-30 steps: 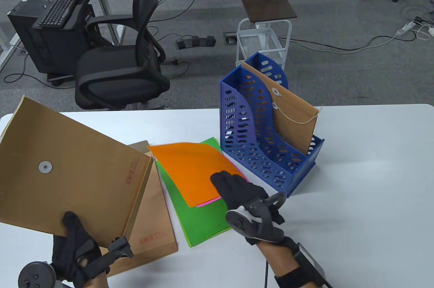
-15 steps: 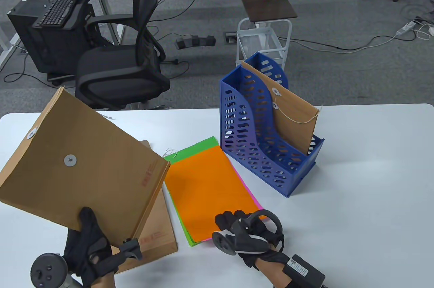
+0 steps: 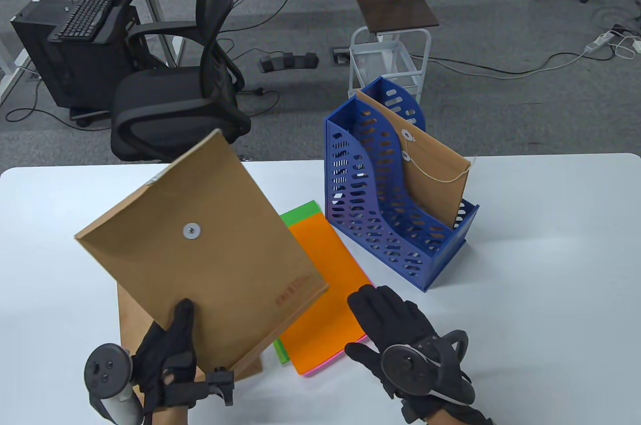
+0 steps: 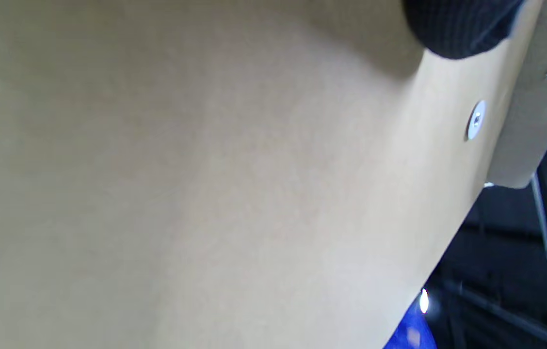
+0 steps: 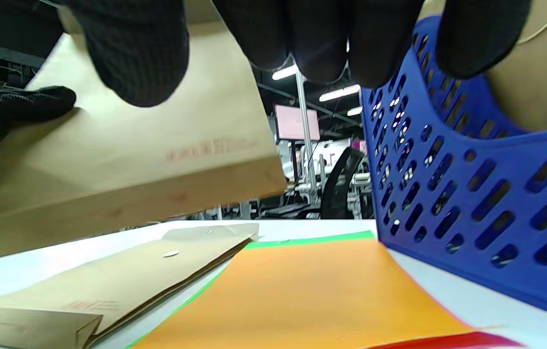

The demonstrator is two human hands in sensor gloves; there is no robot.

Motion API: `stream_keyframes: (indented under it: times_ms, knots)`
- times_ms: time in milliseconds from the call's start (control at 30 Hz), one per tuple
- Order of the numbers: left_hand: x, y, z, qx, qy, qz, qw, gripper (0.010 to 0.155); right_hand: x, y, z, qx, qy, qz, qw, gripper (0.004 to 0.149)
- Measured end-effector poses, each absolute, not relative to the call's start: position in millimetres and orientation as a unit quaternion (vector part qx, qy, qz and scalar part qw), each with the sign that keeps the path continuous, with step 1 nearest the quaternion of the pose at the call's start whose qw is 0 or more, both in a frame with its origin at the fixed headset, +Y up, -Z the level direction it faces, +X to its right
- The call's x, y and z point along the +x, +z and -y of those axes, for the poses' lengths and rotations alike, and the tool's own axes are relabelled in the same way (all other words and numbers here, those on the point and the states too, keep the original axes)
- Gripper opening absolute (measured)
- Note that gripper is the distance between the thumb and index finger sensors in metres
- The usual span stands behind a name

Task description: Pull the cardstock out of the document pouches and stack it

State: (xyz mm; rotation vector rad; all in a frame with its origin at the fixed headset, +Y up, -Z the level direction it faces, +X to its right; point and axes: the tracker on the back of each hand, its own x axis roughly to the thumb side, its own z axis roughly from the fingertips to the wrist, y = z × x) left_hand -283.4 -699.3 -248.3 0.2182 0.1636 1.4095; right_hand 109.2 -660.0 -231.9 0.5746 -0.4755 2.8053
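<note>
While left hand (image 3: 165, 352) grips the emptied pouch (image 3: 200, 250) aloft, drop it onto the flat pouch (image 5: 108, 286); right hand (image 3: 400, 340) hovers spread, holding nothing, over the cardstock stack (image 3: 325, 290).

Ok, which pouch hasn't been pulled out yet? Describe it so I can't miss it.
Find the blue file rack on the white table. The pouch stands upright in its rear slot. Unlike the pouch gripped by the left hand and the pouch lying flat, its string is still looped.

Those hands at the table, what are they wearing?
Both the left hand and the right hand wear black knit gloves covering the fingers. Each carries a dark grey, round, controller-like tracker. A black wrist strap and box show on the right forearm.
</note>
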Motion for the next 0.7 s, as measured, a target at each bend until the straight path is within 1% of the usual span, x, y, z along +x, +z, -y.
stream_keyframes:
  times_ms: [33,100,200,233,300,400,433,467,533,567,633,700]
  knots:
    - [-278.1,-250.7,701.0,0.081,0.648,-0.066,0.755,0.045,113.3,-232.2,663.2,0.19,0.961,0.162,0.123,0.075]
    - [-273.1,-255.1,701.8,0.073,0.616,-0.062,0.782,0.045,119.5,-232.9,669.4,0.178,0.963,0.152,0.135,0.075]
    - [-278.7,-262.6,685.6,0.07,0.578,-0.081,0.809,0.045,124.1,-234.1,678.6,0.17,0.966,0.137,0.136,0.075]
    - [-283.6,-264.8,680.2,0.068,0.578,-0.087,0.809,0.045,123.8,-234.8,679.9,0.171,0.966,0.133,0.138,0.074]
    - [-303.2,-270.6,663.6,0.029,0.603,-0.102,0.791,0.045,122.4,-235.1,680.3,0.172,0.966,0.137,0.134,0.074]
    - [-336.7,-272.1,643.3,-0.001,0.614,-0.144,0.776,0.047,120.8,-234.2,679.4,0.177,0.965,0.138,0.135,0.073]
    - [-348.8,-272.5,638.0,-0.018,0.606,-0.157,0.78,0.048,120.0,-234.4,679.1,0.179,0.965,0.137,0.135,0.073]
    - [-364.2,-271.6,633.0,-0.027,0.575,-0.18,0.798,0.048,119.1,-234.8,678.9,0.185,0.964,0.136,0.134,0.072]
    - [-380.8,-270.3,632.9,-0.024,0.535,-0.227,0.814,0.046,118.5,-234.8,679.0,0.186,0.964,0.133,0.132,0.07]
    - [-388.0,-270.2,635.9,-0.033,0.521,-0.247,0.816,0.046,118.2,-234.3,678.8,0.188,0.964,0.135,0.129,0.07]
    - [-397.9,-271.5,647.0,-0.068,0.501,-0.269,0.82,0.046,117.9,-233.8,678.3,0.188,0.964,0.138,0.127,0.07]
    - [-401.3,-272.7,660.0,-0.08,0.483,-0.294,0.821,0.046,117.8,-234.3,679.6,0.191,0.963,0.137,0.131,0.07]
